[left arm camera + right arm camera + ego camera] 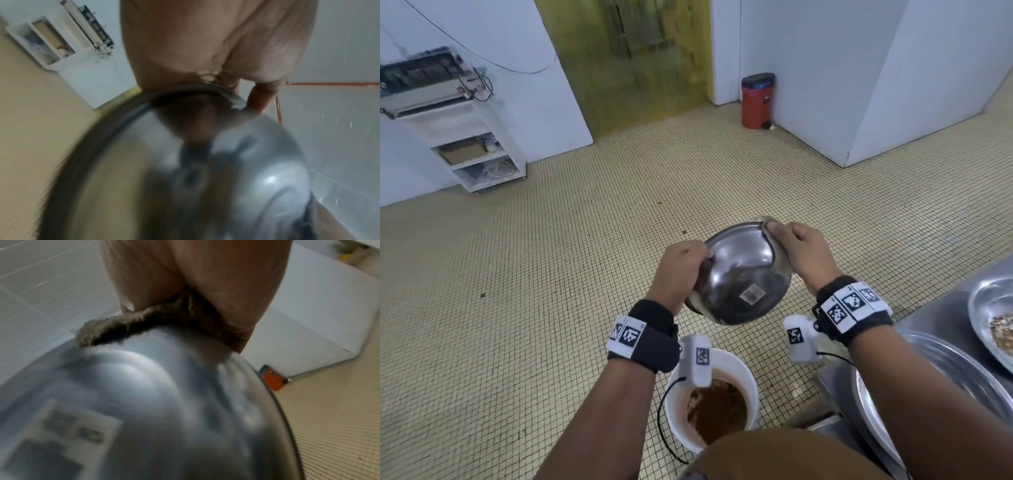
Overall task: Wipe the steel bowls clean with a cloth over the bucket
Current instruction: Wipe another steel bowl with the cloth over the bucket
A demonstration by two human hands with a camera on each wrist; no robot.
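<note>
Tiled floor (551, 308) all around, and a steel bench (935, 315) at the right edge carries two more bowls: a big one (945, 370) nearest the person, and another (993, 301) behind it with brown scraps inside. Down low, the white bucket (678, 377) sits on the floor, brown slop in it. Up above and a touch beyond the bucket, the bowl (743, 274) is in the air, tipped so its underside and a square sticker face the head camera. Left hand (681, 270) grips the left rim, fingers curled over the edge. Right hand (801, 253) is on the far right rim, fingers closed on the grey-brown cloth (779, 260), pinching it against the steel; the right wrist view shows the cloth (123, 324) bunched along the bowl's outer wall under the thumb. Red bin (757, 99) stands well back by the wall.
</note>
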